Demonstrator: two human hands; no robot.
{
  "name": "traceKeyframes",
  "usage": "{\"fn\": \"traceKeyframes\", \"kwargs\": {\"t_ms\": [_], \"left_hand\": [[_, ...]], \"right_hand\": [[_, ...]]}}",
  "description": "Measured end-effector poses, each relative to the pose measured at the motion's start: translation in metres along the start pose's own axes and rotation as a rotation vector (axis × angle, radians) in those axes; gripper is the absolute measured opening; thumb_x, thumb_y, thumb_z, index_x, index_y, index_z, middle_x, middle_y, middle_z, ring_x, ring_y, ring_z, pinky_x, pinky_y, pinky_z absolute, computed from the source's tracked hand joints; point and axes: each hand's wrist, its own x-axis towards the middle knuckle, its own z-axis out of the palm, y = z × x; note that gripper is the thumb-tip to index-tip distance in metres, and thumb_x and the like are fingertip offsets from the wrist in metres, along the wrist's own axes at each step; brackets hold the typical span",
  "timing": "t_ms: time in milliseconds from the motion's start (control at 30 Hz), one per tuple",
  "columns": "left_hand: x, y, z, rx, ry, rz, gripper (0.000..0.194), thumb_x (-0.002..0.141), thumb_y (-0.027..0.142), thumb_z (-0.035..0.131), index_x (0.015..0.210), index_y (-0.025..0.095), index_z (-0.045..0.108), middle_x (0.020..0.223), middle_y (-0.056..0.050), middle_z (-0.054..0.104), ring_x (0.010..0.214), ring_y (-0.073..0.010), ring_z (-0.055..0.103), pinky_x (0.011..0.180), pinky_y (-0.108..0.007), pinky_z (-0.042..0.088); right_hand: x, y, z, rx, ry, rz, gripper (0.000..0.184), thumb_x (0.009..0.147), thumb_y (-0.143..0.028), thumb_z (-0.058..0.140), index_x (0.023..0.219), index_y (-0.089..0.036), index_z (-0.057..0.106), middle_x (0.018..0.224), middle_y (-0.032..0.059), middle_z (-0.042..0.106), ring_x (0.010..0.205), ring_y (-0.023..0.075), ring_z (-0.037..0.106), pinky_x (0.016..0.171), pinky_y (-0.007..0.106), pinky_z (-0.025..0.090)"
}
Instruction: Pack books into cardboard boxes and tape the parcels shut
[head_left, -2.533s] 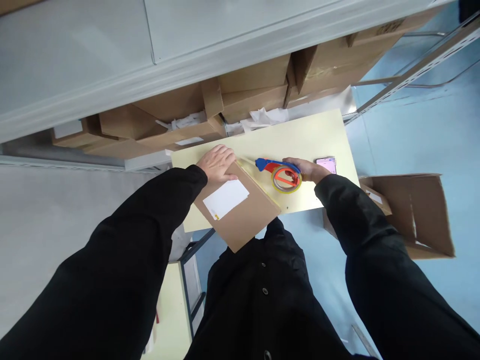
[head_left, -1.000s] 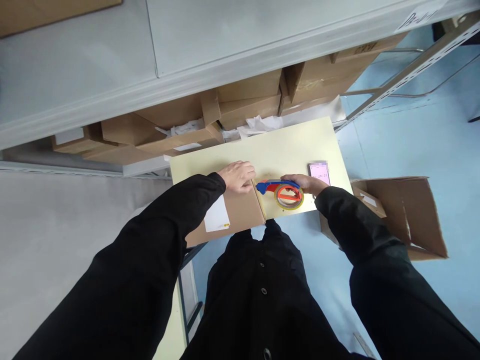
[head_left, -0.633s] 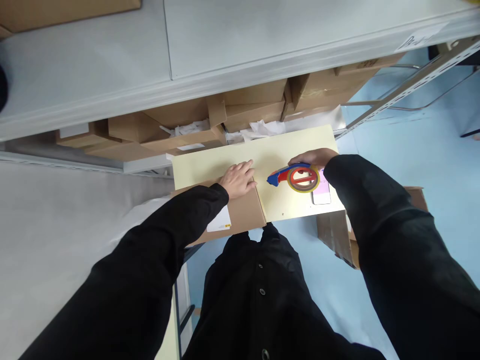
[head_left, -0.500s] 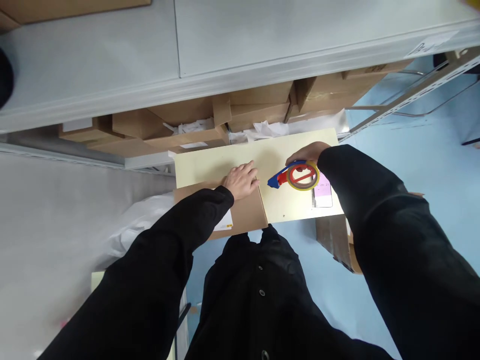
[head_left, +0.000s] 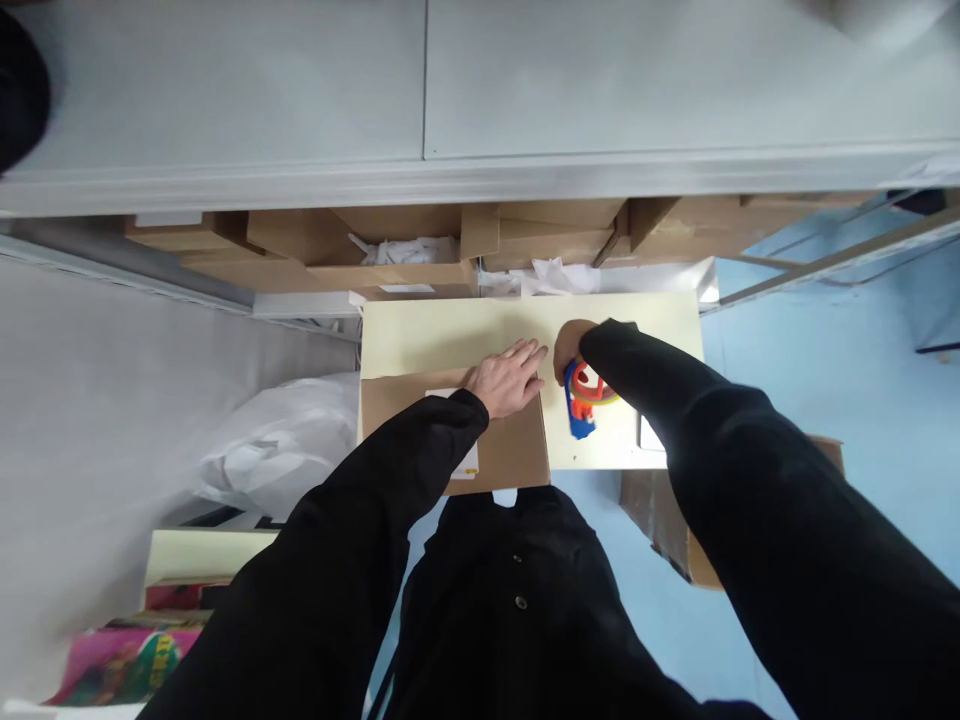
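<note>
My left hand [head_left: 508, 380] lies flat with its fingers stretched out on top of a brown cardboard box [head_left: 517, 450], near the box's right edge. A white label [head_left: 469, 463] on the box is partly covered by my left sleeve. To the right of the box, my right hand [head_left: 570, 347] grips a tape dispenser [head_left: 581, 410] with a blue and red frame and a yellow-edged roll. The dispenser's blue end points toward my body, over the cream tabletop [head_left: 420, 330]. My right forearm hides most of a phone [head_left: 649, 436] on the table.
Behind the table, a shelf holds several cardboard boxes [head_left: 390, 275] and crumpled white paper [head_left: 559, 277]. A grey shelf board [head_left: 300, 110] spans the top. A white plastic bag [head_left: 285, 440] sits at left, and an open carton [head_left: 660, 510] stands on the floor at right.
My right hand has turned the tape dispenser so its blue end swings from pointing left to pointing toward me. My left hand stays on the box. The camera view has shifted and levelled.
</note>
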Motion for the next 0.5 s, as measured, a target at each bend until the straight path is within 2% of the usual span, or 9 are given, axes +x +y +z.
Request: {"fn": "traceKeyframes", "kwargs": {"t_ms": [100,167,233,333,433,500], "left_hand": [[0.000,-0.002,0.001,-0.014,0.017,0.000,0.064,0.093,0.039,0.038,0.147,0.009,0.023,0.152,-0.016,0.031,0.142,-0.0261,0.024,0.109,-0.039,0.030],[0.000,-0.003,0.000,-0.021,0.030,0.000,0.069,0.091,0.039,0.040,0.148,0.006,0.019,0.154,-0.017,0.027,0.144,-0.0269,0.018,0.112,-0.042,0.025],[0.000,-0.002,-0.002,-0.041,0.034,-0.011,0.069,0.091,0.039,0.042,0.147,0.005,0.022,0.153,-0.018,0.027,0.144,-0.0272,0.017,0.114,-0.045,0.021],[0.001,0.004,-0.010,-0.086,0.071,-0.069,0.059,0.090,0.040,0.044,0.140,0.008,0.037,0.151,-0.020,0.031,0.144,-0.0299,0.019,0.114,-0.051,0.020],[0.004,0.017,-0.026,-0.186,0.191,-0.121,0.048,0.089,0.037,0.048,0.129,0.012,0.048,0.145,-0.020,0.040,0.138,-0.0319,0.031,0.112,-0.053,0.025],[0.005,0.029,-0.043,-0.308,0.324,-0.153,0.049,0.087,0.036,0.051,0.130,0.013,0.046,0.139,-0.019,0.046,0.131,-0.0296,0.042,0.109,-0.049,0.034]], "right_hand": [[-0.018,0.006,-0.018,-0.325,-0.108,0.175,0.032,0.067,-0.040,0.077,0.054,-0.016,0.060,0.044,-0.0016,0.048,0.052,0.0134,0.053,0.054,0.025,0.042],[-0.038,0.009,-0.036,-0.428,-0.123,0.125,0.030,0.062,-0.032,0.081,0.050,-0.018,0.057,0.043,-0.0004,0.047,0.057,0.0172,0.056,0.057,0.027,0.042],[-0.066,0.011,-0.051,-0.426,-0.035,-0.036,0.032,0.064,-0.030,0.079,0.047,-0.020,0.054,0.043,0.0010,0.046,0.065,0.0203,0.058,0.061,0.028,0.041],[-0.120,0.012,-0.060,-0.474,0.192,-0.231,0.029,0.067,-0.032,0.074,0.051,-0.020,0.054,0.052,0.0048,0.053,0.074,0.0238,0.060,0.065,0.029,0.039],[-0.173,0.010,-0.055,-0.541,0.307,-0.320,0.017,0.078,-0.031,0.057,0.064,-0.020,0.058,0.065,0.0064,0.062,0.072,0.0210,0.059,0.062,0.027,0.037],[-0.201,0.008,-0.049,-0.567,0.385,-0.345,0.011,0.078,-0.028,0.052,0.075,-0.021,0.060,0.071,0.0056,0.065,0.070,0.0200,0.059,0.060,0.027,0.037]]}}
